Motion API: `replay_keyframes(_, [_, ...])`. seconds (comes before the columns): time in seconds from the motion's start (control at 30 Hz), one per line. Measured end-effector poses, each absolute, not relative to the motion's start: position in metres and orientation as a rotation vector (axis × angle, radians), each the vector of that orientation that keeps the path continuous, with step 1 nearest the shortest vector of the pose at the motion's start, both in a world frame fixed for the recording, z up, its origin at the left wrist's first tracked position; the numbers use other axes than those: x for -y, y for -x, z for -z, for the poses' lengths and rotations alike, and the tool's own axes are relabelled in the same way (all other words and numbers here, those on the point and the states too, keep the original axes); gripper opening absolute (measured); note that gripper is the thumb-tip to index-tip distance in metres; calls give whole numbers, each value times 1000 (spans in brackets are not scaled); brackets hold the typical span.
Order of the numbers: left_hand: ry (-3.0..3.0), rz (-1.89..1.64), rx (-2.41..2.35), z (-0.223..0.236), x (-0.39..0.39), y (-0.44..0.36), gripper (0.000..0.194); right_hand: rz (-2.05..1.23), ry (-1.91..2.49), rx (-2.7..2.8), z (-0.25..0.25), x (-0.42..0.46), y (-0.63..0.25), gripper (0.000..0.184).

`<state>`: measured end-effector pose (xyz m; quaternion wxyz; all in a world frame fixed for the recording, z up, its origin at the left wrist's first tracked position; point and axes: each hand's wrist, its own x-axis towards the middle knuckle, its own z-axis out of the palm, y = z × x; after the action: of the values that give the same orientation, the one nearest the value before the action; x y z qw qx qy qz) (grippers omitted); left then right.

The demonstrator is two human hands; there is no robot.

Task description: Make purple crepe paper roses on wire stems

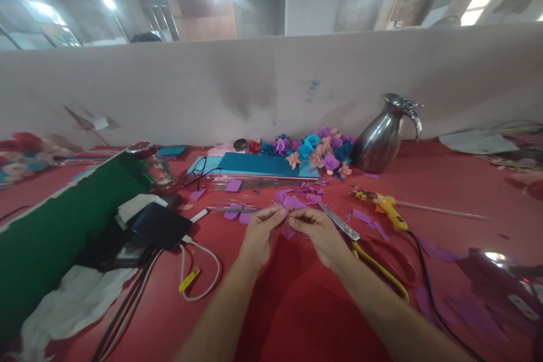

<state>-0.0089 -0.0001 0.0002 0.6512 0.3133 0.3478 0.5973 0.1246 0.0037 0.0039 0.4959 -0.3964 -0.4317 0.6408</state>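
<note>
Both of my hands meet over the middle of the red table, fingertips almost touching. My left hand (259,233) is closed in a pinch, thumb against fingers. Opposite it, my right hand (317,231) pinches too. Between and just beyond the fingertips shows a small piece of purple paper (292,202); its exact shape is partly hidden by the fingers. Scissors (341,223) with yellow and red handles lie beside my right hand and partly under that forearm. Left of my left hand, a thin knife-like tool with a white end (199,215) rests near cut purple squares (232,214).
A yellow glue gun (393,217) with a black cord lies right. Paper flowers (322,150), blue sheets (263,164) and a metal jug (379,141) stand behind. At left are glasses (199,172), a jar (159,169), a dark power bank (161,226) and a green panel (72,220).
</note>
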Motion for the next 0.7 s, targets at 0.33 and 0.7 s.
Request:
replay_keyframes(0.33, [-806, -1322, -767, -1, 0, 13, 19, -1535, 928, 1120, -3, -1, -124, 18])
replay_keyframes(0.7, [-710, -1312, -712, -1, -1, 14, 25, -1529, 899, 1171, -8, 1, -122, 20])
